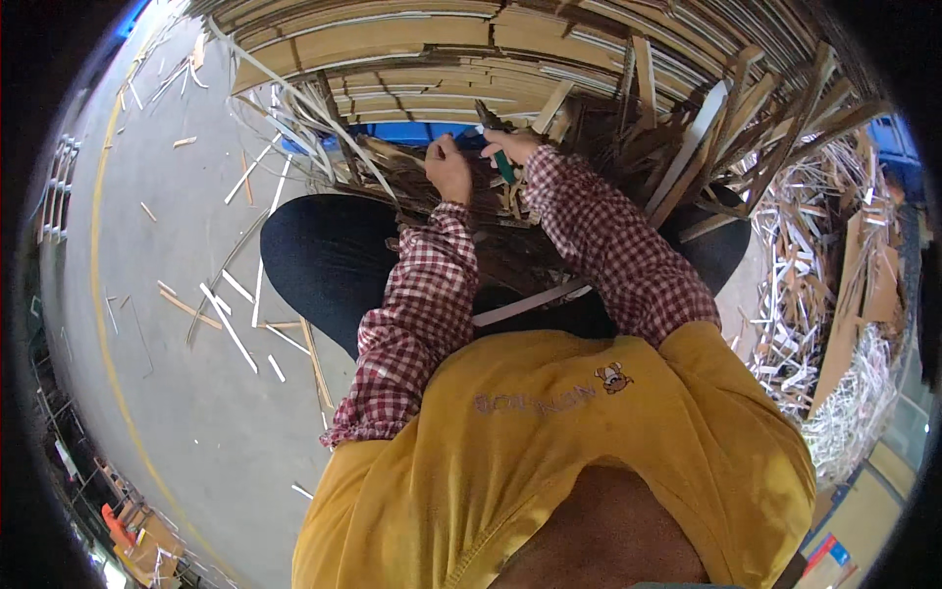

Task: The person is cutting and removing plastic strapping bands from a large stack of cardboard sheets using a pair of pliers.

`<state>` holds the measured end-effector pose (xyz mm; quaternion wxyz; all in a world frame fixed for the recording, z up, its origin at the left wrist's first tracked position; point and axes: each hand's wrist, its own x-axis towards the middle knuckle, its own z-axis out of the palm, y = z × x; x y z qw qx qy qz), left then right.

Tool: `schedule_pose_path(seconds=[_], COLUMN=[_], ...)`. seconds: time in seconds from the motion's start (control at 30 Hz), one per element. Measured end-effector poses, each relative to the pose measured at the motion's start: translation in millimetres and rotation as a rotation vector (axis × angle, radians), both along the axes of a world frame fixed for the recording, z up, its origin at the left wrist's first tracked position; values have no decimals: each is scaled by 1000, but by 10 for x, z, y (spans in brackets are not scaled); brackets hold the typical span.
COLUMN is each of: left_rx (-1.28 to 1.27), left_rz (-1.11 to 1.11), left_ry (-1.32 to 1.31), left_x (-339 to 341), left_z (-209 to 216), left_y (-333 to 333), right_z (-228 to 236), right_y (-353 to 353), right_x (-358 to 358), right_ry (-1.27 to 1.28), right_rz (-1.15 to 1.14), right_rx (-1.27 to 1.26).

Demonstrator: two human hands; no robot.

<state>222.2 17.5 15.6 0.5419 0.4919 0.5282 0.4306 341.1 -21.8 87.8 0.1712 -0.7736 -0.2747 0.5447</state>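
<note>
My right hand (512, 147) is closed round pliers with green handles (504, 167), their dark jaws pointing toward the cardboard stack. Just left of it, my left hand (448, 169) is raised with its fingers curled together; whatever they may pinch is too small to make out. Both hands are in front of a tall stack of flattened brown cardboard (392, 44). Below the hands, torn cardboard scraps lie between my knees. A blue surface (412, 132) shows behind the left hand, at the foot of the stack.
Long cardboard strips (702, 133) jut up at the right. Beyond them lies a big heap of white and brown offcuts (795, 285). Loose strips (231, 329) litter the grey floor (167, 412) at left, crossed by a yellow line (98, 265). Pale bent strapping (285, 79) hangs left of the stack.
</note>
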Motion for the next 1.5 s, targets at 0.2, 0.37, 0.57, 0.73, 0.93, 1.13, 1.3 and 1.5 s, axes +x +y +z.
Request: schedule_pose_path(seconds=[0.2, 0.37, 0.57, 0.73, 0.93, 1.13, 1.3, 1.5], left_rx=[101, 128, 213, -187, 157, -550, -125, 33], left_rz=[-10, 11, -434, -961, -1000, -164, -15, 4], left_ry=[-45, 50, 16, 2, -46, -615, -291, -96], left_x=[106, 149, 263, 241, 250, 194, 174, 221], left_z=[77, 346, 412, 85, -259, -155, 127, 92], left_y=[46, 38, -199, -451, -657, -371, -106, -57], right_z=[-81, 112, -59, 255, 1210, 314, -206, -354], right_y=[82, -241, -1513, -1677, -1313, -191, 141, 206], right_x=[28, -175, -25, 215, 113, 2, 73, -225], right_ry=[74, -118, -439, -511, -125, 159, -117, -199], right_rz=[-317, -302, 60, 232, 341, -91, -227, -489], right_rx=[86, 99, 225, 179, 99, 143, 138, 167])
